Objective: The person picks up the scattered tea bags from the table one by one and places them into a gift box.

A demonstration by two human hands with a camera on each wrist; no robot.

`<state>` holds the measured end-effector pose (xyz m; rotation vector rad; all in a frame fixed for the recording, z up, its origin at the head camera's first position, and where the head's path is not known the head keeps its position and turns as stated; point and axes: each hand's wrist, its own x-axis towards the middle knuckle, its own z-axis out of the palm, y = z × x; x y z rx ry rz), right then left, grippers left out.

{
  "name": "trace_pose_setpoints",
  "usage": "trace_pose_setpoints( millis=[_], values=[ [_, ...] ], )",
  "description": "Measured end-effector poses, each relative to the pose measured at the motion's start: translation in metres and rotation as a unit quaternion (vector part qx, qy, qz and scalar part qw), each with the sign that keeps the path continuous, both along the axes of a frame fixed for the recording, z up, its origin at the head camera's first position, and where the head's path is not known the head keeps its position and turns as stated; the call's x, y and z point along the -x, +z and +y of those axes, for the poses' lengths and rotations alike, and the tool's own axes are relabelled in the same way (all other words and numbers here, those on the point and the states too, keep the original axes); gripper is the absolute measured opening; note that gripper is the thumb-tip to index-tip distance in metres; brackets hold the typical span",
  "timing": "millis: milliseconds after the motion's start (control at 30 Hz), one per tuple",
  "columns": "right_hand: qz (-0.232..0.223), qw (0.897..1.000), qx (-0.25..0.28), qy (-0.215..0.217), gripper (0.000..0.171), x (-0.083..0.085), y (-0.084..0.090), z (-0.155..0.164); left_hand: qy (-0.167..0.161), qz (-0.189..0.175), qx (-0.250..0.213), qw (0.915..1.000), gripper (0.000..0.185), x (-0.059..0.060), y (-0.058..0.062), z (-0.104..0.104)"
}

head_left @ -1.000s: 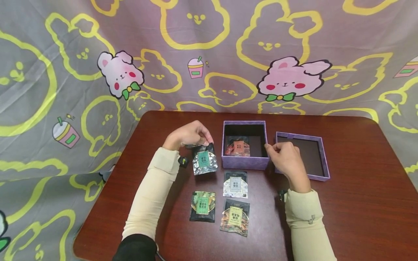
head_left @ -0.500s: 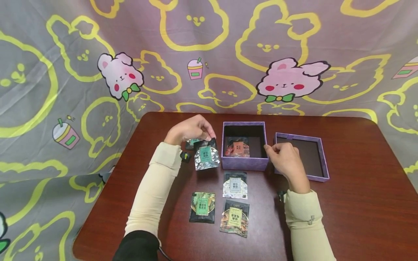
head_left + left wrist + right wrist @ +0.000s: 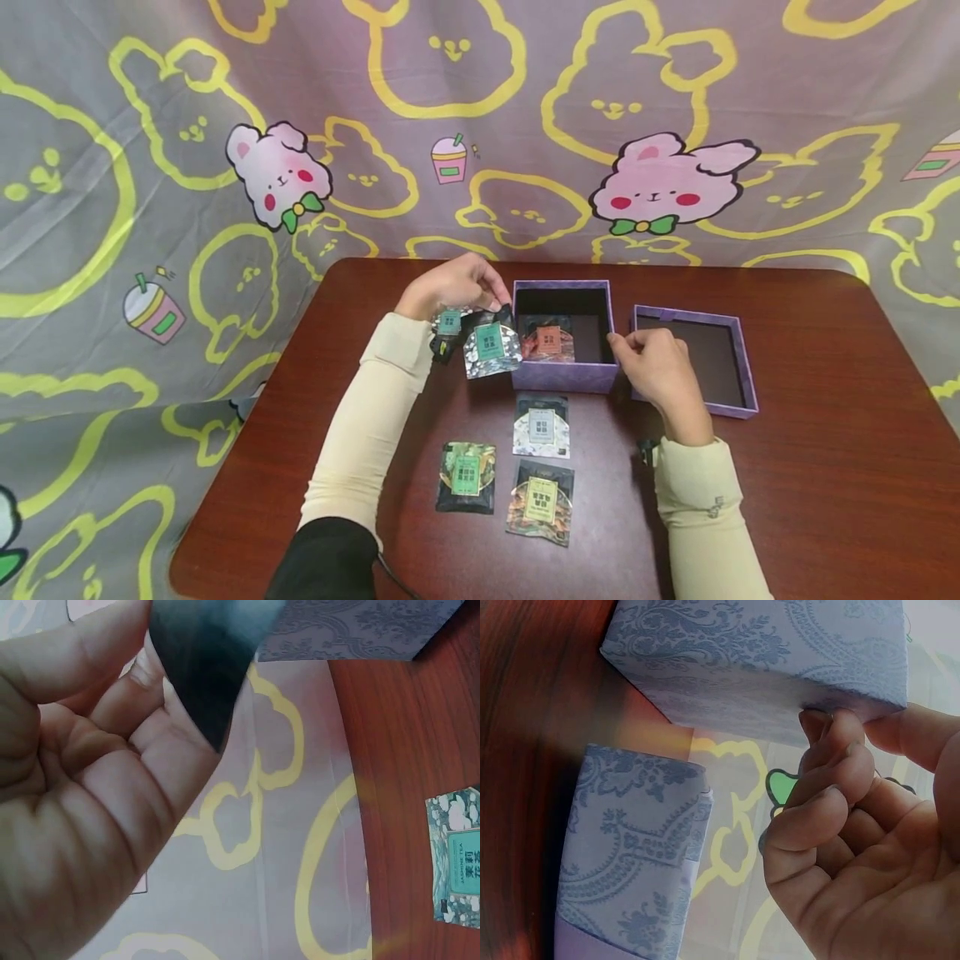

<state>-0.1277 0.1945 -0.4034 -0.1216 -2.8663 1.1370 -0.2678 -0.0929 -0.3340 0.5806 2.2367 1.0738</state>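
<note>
Lying nearest on the dark red-brown table point(image 3: 810, 467) are three flat sachets: a green-label sachet point(image 3: 466, 476), a yellow-label sachet point(image 3: 540, 501) just beside it, and a pale sachet point(image 3: 541, 425) a little farther, just in front of the purple box point(image 3: 562, 379). The print on all the labels is too small to read.

The right hand point(image 3: 660, 371) pinches the right wall of the box with thumb and forefinger, the other fingers curled in; in the right wrist view its fingertips point(image 3: 832, 724) sit on the box corner. The box lid point(image 3: 738, 367) lies open side up just right of this hand, partly covered by it.

The left hand point(image 3: 450, 287) pinches the top of a silver sachet point(image 3: 491, 348), which hangs above the table, just left of the box. A second, darker sachet point(image 3: 450, 323) shows behind it, but I cannot tell if the hand also holds this one. In the left wrist view the held sachet is only a dark blurred shape, cut off at the top edge.

Inside the box an orange sachet point(image 3: 549, 337) leans on the wall; the box's front wall hides its lower part.

Behind the table hangs a grey-purple cloth point(image 3: 150, 125) with yellow rabbit outlines and pink rabbits.
</note>
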Motion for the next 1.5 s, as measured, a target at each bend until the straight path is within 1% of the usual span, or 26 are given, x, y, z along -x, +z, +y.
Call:
trace_pose_setpoints(
  millis=[167,300,433,567,767,967,1167,1400,1500],
  values=[
    [0.005,1.0,-0.001,0.001,0.042,0.0,0.0,0.001,0.004,-0.007,-0.009,0.9999,0.01,0.007,0.001,0.007],
    [0.01,1.0,-0.002,0.0,0.042,0.0,0.0,0.002,0.002,-0.019,-0.018,0.9996,0.01,0.009,0.003,0.012],
    [0.012,1.0,-0.005,-0.003,0.041,0.0,0.0,0.003,0.006,-0.025,-0.016,0.9995,0.01,0.011,0.005,0.018],
    [0.015,1.0,-0.007,-0.002,0.04,0.0,0.001,0.004,0.009,-0.02,-0.006,0.9997,0.01,0.012,0.005,0.022],
    [0.018,1.0,-0.006,-0.003,0.039,0.001,-0.001,0.002,-0.001,0.009,-0.002,1.0,0.01,0.016,0.006,0.028],
    [0.018,1.0,-0.001,0.002,0.038,0.002,-0.003,-0.001,0.001,0.01,-0.005,0.9999,0.009,0.017,0.006,0.034],
    [0.017,1.0,-0.008,-0.003,0.038,0.002,-0.003,0.001,-0.003,-0.001,-0.021,0.9998,0.009,0.018,0.005,0.042],
    [0.012,1.0,-0.006,-0.006,0.039,0.001,-0.004,0.002,0.007,-0.018,-0.021,0.9996,0.009,0.024,0.006,0.049],
    [0.013,1.0,-0.006,-0.007,0.038,0.001,-0.004,0.002,0.006,-0.019,-0.024,0.9995,0.009,0.026,0.007,0.052]
  ],
)
